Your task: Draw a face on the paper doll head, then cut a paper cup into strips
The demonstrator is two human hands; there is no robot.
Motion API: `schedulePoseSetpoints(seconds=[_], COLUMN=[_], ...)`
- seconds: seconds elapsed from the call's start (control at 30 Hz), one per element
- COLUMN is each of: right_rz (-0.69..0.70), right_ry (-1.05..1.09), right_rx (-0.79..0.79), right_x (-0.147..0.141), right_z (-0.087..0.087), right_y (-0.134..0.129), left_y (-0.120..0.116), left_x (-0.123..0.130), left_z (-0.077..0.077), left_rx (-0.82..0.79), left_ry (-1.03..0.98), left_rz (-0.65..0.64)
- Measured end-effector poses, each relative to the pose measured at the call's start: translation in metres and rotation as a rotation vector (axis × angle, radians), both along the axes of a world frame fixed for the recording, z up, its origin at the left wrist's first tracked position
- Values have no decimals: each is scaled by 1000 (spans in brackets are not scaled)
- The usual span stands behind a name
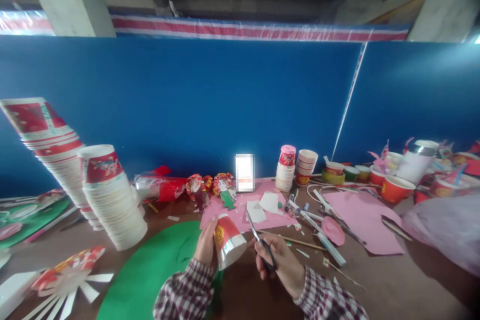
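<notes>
My left hand point(206, 242) is closed around the side of a red and white paper cup point(229, 241), which is tilted with its wide end toward me and to the right. In my right hand point(281, 260) I grip scissors point(267, 252) by their dark handles. Their blades point up and away, just right of the cup and apart from it. Beneath my left forearm lies a large green paper disc point(150, 270). Pink paper point(221, 217) with white paper pieces point(269, 202) lies beyond the cup.
Tall stacks of paper cups point(112, 200) stand at left, near a cut, fanned-out cup point(71, 277). Smaller cup stacks point(285, 172) stand at the back. Pens point(318, 232), a pink sheet point(360, 215), red cups point(397, 189) and a plastic bag point(446, 225) lie at right. A blue wall point(225, 100) closes off the back.
</notes>
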State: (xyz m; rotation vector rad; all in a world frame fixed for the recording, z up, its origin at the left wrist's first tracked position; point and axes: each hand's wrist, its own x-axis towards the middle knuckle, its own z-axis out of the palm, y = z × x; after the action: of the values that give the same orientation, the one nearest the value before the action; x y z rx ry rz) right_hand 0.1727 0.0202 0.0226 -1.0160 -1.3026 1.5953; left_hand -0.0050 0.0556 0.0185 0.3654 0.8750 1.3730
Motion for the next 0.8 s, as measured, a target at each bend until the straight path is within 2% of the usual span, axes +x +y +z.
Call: schedulePoseSetpoints(seconds=[0.27,0.6,0.8], right_rz=[-2,8,-26], right_ry=[3,-88,-119], right_rx=[-31,-59,21], right_x=[-4,-7,-6], right_z=[-3,-5,-2], right_y=[0,1,0], left_y=[-3,-3,0], left_x=[2,4,0], left_z=[7,2,2], left_rx=[77,111,125], left_ry=[-87,-81,-101], left_rz=[-88,-42,-25])
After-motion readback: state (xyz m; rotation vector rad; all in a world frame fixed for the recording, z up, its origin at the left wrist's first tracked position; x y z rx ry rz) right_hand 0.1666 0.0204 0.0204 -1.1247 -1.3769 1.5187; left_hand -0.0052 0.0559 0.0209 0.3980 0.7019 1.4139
